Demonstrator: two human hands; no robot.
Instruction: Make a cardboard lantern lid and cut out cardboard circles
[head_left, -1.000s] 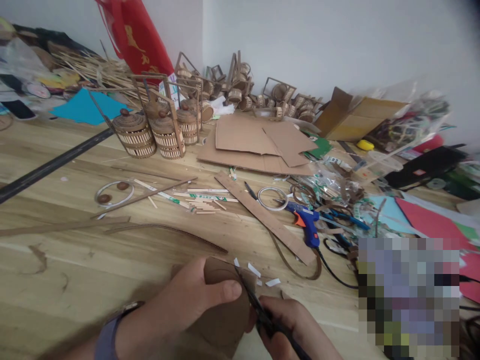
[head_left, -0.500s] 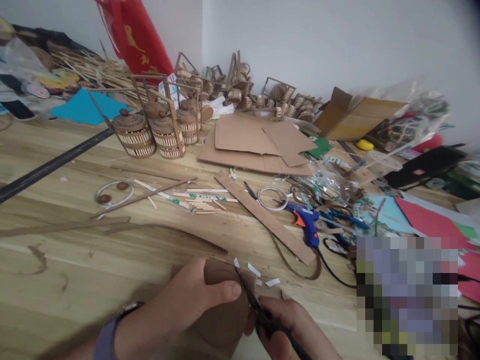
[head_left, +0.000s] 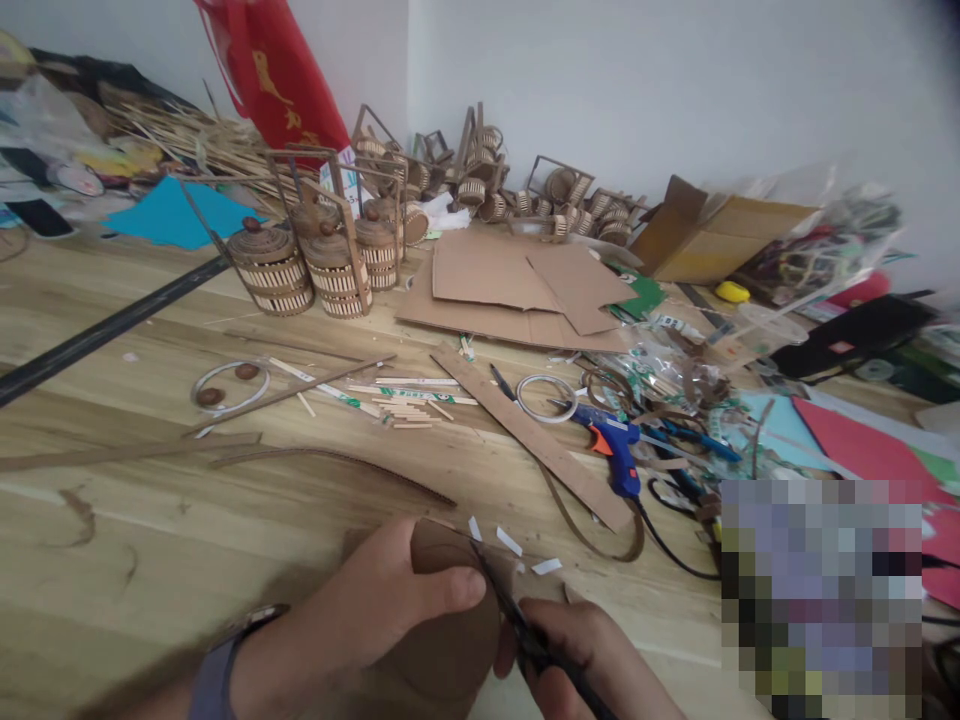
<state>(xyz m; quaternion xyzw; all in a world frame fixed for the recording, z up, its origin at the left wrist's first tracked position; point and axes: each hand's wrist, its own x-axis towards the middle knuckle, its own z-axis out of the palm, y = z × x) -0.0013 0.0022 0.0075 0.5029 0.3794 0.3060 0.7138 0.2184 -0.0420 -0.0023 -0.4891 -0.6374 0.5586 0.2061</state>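
Observation:
My left hand (head_left: 397, 590) grips a piece of brown cardboard (head_left: 450, 650) at the bottom middle, its thumb pressed on top. A curved line shows on that cardboard. In my right hand (head_left: 577, 650) is a pair of dark scissors (head_left: 517, 620), fingers wrapped round the handles. The blades lie at the cardboard's upper right edge. Small white paper pieces (head_left: 508, 541) lie just beyond the blades.
A blue glue gun (head_left: 619, 445), metal ring (head_left: 546, 398) and long cardboard strip (head_left: 525, 430) lie beyond my hands. Farther back are cardboard sheets (head_left: 495, 270), lidded round baskets (head_left: 270, 265) and an open box (head_left: 720, 235). Thin sticks (head_left: 409, 410) lie mid-table.
The scissors and the cardboard have shifted very slightly between the two views. Both hands keep their hold, and the cardboard's right edge stands a little differently at the blades.

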